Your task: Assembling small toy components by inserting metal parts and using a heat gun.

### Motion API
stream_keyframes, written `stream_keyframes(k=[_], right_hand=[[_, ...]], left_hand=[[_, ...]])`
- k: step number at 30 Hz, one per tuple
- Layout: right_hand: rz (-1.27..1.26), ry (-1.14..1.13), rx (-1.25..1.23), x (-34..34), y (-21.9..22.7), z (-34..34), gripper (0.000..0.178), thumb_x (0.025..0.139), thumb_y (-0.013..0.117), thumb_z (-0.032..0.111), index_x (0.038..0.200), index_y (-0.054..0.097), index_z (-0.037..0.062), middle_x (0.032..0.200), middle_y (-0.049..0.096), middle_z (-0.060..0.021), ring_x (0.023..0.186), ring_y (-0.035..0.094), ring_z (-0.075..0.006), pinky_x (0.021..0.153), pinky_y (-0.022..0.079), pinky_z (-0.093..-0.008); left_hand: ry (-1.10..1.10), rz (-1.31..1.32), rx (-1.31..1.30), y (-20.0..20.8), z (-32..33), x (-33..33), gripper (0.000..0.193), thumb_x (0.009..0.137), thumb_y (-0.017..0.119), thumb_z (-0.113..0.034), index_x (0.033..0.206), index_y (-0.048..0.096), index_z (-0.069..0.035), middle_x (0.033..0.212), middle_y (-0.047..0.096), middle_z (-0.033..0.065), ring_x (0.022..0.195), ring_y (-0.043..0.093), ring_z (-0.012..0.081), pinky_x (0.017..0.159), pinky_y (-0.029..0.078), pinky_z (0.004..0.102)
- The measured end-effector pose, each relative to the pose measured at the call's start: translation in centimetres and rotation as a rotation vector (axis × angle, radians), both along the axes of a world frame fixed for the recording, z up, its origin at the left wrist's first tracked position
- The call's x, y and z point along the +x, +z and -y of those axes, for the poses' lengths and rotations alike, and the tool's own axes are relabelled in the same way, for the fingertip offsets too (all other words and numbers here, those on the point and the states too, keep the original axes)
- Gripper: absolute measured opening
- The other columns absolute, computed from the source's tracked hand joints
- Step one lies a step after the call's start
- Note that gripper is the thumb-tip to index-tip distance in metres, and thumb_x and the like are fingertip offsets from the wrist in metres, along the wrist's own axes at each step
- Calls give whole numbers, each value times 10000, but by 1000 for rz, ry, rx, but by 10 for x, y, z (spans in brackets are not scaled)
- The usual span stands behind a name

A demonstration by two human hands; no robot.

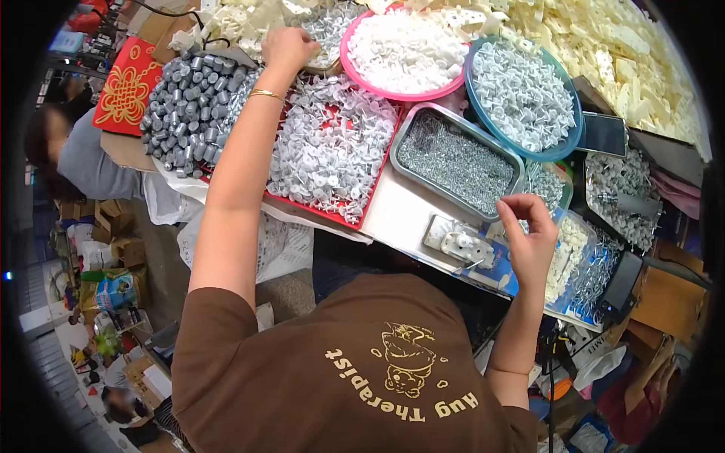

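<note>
At the far side of the table, my left hand (289, 49) bends into a box of small silvery-white parts (328, 38). Its fingers look closed; whatever they pinch is hidden. My right hand (532, 238) hovers by the near right corner of a metal tray (402, 157) full of tiny metal pieces (453, 162). Thumb and forefinger come together there, and anything between them is too small to make out. Just left of that hand, a small white plastic mechanism (467, 246) lies on a block at the table's front edge.
A red tray (355, 220) of white pegged parts and a heap of grey cylinders (192, 106) fill the left. Behind stand a pink basin (345, 57) and a teal basin (578, 128) of parts. Cream pieces (612, 53) pile up far right. A phone (606, 134) lies nearby.
</note>
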State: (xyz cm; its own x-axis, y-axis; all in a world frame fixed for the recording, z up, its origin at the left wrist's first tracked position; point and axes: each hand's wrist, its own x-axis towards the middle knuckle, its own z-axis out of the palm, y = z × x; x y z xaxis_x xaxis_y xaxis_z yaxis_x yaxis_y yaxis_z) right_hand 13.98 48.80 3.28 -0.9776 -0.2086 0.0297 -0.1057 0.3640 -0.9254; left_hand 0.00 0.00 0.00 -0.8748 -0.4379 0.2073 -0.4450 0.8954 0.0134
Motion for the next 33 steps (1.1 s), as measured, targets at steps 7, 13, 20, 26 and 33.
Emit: stream_keyframes(k=[7, 13, 20, 26, 33], right_hand=[[-14, -26, -7, 4, 4, -13, 108, 905, 725, 20, 991, 667, -6, 876, 679, -19, 811, 620, -89, 767, 494, -236], [57, -91, -201, 13, 20, -10, 87, 930, 674, -38, 1016, 662, -38, 929, 708, -105, 827, 674, -128, 756, 542, -250], [429, 151, -590, 8, -4, 44, 164, 995, 611, 42, 1122, 650, -55, 962, 717, -122, 868, 700, -166, 820, 593, -308], [472, 114, -703, 21, -7, 30, 158, 1010, 590, 48, 1133, 627, -43, 985, 708, -113, 856, 696, -164, 811, 589, -303], [445, 94, -732, 30, 4, 24, 144, 1002, 604, 43, 1130, 590, -22, 950, 699, -109, 833, 692, -154, 775, 586, -298]], left_hand=[[-207, 42, 46, -9, 13, -5, 207, 819, 755, -272, 996, 743, -166, 961, 745, 123, 903, 705, 340, 799, 550, 480], [-472, -490, 573, 34, -96, 83, 191, 917, 638, -45, 1085, 724, -69, 959, 746, 144, 858, 720, 278, 779, 558, 375], [-620, -136, 1546, 38, -243, 180, 222, 949, 632, 43, 1164, 683, 14, 1106, 700, 89, 1059, 654, 150, 942, 521, 290], [-669, -205, 1588, 26, -259, 187, 172, 941, 694, -39, 1103, 676, 15, 1054, 701, 85, 960, 675, 129, 851, 531, 272], [-660, -323, 1688, 29, -282, 196, 155, 942, 702, -37, 1087, 682, 15, 1059, 704, 87, 966, 665, 121, 861, 527, 260]])
